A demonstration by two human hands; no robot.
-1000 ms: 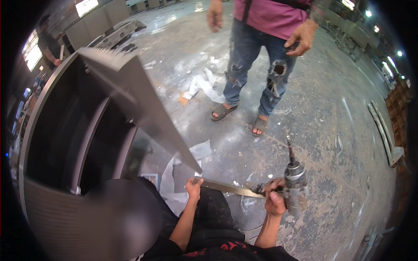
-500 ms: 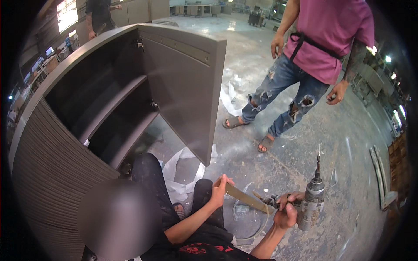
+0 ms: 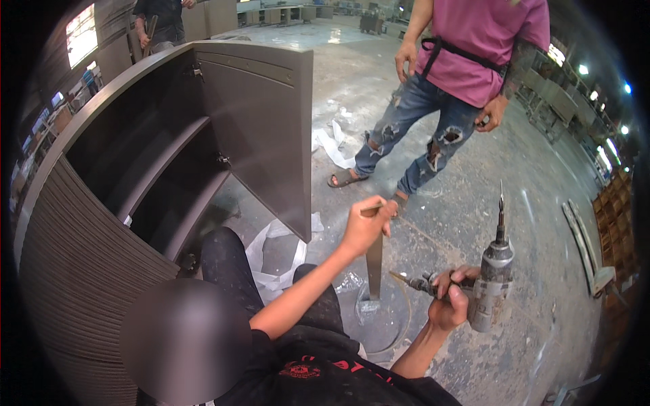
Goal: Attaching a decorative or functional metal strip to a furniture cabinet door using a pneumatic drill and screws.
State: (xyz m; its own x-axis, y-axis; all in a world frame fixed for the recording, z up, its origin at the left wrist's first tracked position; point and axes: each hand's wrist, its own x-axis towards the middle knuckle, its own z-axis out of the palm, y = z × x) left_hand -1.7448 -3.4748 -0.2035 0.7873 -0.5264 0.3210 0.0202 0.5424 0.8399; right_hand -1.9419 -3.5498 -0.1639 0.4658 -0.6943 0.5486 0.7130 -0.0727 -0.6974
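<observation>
My left hand (image 3: 365, 227) is closed around the upper end of a flat, olive-brown strip (image 3: 374, 271), raised in front of my knees. The strip hangs almost upright, its lower end apart from my right hand. My right hand (image 3: 449, 308) grips a worn power drill (image 3: 496, 267), its long thin bit pointing upward. A smaller tool with a pointed tip (image 3: 414, 283) juts leftward from the same hand; how it is held is partly hidden. To my left stands a curved grey cabinet (image 3: 81, 233), its door (image 3: 261, 122) swung open. A similar strip (image 3: 247, 70) runs along the door's upper part.
A person in a pink shirt (image 3: 484, 47) stands just beyond the door, and another person (image 3: 159, 27) is behind the cabinet. White wrapping (image 3: 261, 281) and a thin hose (image 3: 406, 328) lie on the floor near my legs. Boards (image 3: 581, 247) lie at far right.
My left hand has moved up and away, swinging the strip from a slant toward my right hand to nearly upright. The drill stays in my right hand. The whole view has shifted slightly.
</observation>
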